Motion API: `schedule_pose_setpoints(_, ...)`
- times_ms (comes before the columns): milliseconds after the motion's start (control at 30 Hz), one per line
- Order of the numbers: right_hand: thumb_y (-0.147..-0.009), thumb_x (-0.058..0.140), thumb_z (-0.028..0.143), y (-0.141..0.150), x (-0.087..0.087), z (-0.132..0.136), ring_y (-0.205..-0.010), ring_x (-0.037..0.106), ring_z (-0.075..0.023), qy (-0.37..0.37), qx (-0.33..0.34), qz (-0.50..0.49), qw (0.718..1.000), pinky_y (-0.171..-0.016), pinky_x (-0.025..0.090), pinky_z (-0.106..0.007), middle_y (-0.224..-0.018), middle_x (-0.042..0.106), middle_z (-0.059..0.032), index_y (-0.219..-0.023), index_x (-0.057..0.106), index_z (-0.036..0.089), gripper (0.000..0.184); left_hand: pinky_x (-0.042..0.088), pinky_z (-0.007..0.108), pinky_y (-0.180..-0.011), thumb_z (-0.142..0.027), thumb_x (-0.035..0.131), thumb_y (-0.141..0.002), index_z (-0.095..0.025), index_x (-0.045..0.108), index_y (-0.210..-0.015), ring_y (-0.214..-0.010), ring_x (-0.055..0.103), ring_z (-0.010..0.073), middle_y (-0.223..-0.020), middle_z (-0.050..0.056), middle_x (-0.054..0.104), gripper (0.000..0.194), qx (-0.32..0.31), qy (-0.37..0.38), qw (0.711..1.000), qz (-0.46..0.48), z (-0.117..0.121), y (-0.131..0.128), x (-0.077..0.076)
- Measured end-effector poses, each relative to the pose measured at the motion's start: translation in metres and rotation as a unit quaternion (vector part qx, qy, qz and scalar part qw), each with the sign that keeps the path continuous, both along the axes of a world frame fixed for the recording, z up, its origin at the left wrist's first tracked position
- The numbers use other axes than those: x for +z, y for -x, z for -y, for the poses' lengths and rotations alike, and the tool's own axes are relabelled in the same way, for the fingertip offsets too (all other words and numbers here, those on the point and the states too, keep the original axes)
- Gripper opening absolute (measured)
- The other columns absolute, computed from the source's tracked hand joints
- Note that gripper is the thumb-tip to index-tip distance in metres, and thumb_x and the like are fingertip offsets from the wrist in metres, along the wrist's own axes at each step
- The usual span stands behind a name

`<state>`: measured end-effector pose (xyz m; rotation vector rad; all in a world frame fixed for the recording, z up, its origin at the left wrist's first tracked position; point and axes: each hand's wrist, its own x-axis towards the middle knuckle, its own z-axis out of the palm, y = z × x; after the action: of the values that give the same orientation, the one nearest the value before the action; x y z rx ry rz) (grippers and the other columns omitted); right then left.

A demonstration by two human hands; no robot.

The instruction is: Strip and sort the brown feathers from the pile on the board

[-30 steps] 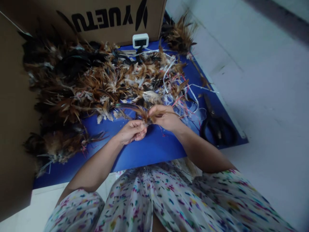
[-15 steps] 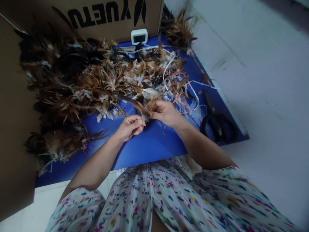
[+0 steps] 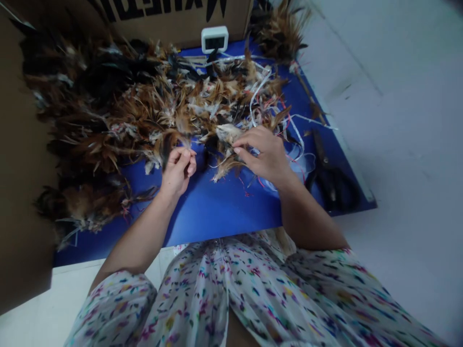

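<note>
My left hand (image 3: 177,171) is closed in a pinch around the base of a few brown and dark feathers (image 3: 168,144), at the near edge of a large feather pile (image 3: 162,103). My right hand (image 3: 265,154) hovers over the pile's right side, thumb and forefinger slightly apart. Its fingertips are by a pale feather (image 3: 227,132), and I see nothing held between them. Just below those fingertips a small tan feather tuft (image 3: 226,166) lies on the blue board (image 3: 224,212).
White ribbon (image 3: 255,94) and red strands tangle right of the pile. Black-handled scissors (image 3: 333,185) lie at the board's right edge. A white digital timer (image 3: 214,39) stands before a cardboard box (image 3: 173,24). Feather bunches sit at lower left (image 3: 90,202) and upper right (image 3: 280,36).
My hands have parted. The left moved left and up with the feathers; the right moved right and away from them. A tan tuft now shows on the board between them. The view shifted slightly.
</note>
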<state>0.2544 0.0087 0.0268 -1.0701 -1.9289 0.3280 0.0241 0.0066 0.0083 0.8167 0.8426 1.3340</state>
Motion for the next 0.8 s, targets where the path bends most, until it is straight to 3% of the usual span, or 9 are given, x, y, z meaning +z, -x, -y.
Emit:
schedule_pose_setpoints(133, -0.093, 0.052, 0.02, -0.006, -0.004, 0.001, -0.097, 0.062, -0.0261, -0.016, 0.024, 0.137, 0.99, -0.088, 0.046, -0.046, -0.093, 0.073, -0.0057, -0.09, 0.071, 0.023, 0.019, 0.031, 0.014, -0.037, -0.037, 0.084, -0.076, -0.017, 0.06, -0.071, -0.04, 0.041, 0.0027, -0.054, -0.006, 0.056, 0.032, 0.022, 0.02, 1.0, 0.005, -0.002, 0.001, 0.001)
schedule_pose_setpoints(233, -0.092, 0.056, 0.024, -0.01, -0.004, 0.003, -0.099, 0.059, -0.0294, -0.002, 0.013, 0.2, 0.98, -0.088, 0.044, -0.047, -0.092, 0.071, -0.0084, -0.09, 0.071, 0.022, 0.015, 0.03, 0.014, -0.037, -0.035, 0.081, -0.08, -0.017, 0.059, -0.07, -0.04, 0.04, 0.0025, -0.053, -0.006, 0.054, 0.03, 0.035, 0.039, 0.999, 0.002, -0.003, 0.001, 0.003)
schedule_pose_setpoints(367, -0.096, 0.056, 0.03, -0.004, -0.003, 0.005, -0.096, 0.058, -0.0288, 0.005, 0.014, 0.206, 0.978, -0.089, 0.044, -0.047, -0.089, 0.069, -0.0087, -0.09, 0.071, 0.021, 0.018, 0.03, 0.014, -0.037, -0.031, 0.078, -0.084, -0.017, 0.058, -0.071, -0.04, 0.04, 0.0026, -0.053, -0.006, 0.052, 0.027, 0.057, 0.053, 0.997, 0.011, -0.006, 0.002, 0.004)
schedule_pose_setpoints(567, -0.101, 0.047, 0.023, 0.022, -0.016, 0.007, -0.092, 0.059, -0.0236, -0.027, 0.051, 0.193, 0.98, -0.085, 0.043, -0.042, -0.092, 0.07, -0.0071, -0.097, 0.071, 0.021, 0.024, 0.029, 0.014, -0.037, -0.03, 0.077, -0.085, -0.017, 0.059, -0.071, -0.039, 0.039, 0.0019, -0.053, -0.007, 0.052, 0.025, 0.079, 0.056, 0.995, 0.021, -0.01, 0.004, 0.001)
schedule_pose_setpoints(700, -0.103, 0.042, 0.018, 0.037, -0.02, 0.001, -0.088, 0.058, -0.0218, -0.075, 0.058, 0.289, 0.953, -0.084, 0.041, -0.04, -0.091, 0.069, -0.0062, -0.102, 0.07, 0.018, 0.028, 0.029, 0.014, -0.038, -0.029, 0.076, -0.086, -0.017, 0.059, -0.072, -0.04, 0.039, 0.002, -0.054, -0.007, 0.052, 0.025, 0.087, 0.046, 0.995, 0.028, -0.011, 0.006, 0.001)
schedule_pose_setpoints(800, -0.105, 0.039, 0.017, 0.046, -0.016, -0.005, -0.087, 0.054, -0.0223, -0.12, 0.049, 0.389, 0.912, -0.081, 0.039, -0.04, -0.09, 0.068, -0.0072, -0.102, 0.07, 0.018, 0.031, 0.029, 0.014, -0.038, -0.029, 0.075, -0.086, -0.017, 0.059, -0.072, -0.039, 0.04, 0.002, -0.055, -0.007, 0.052, 0.025, 0.087, 0.036, 0.995, 0.036, -0.012, 0.007, 0.002)
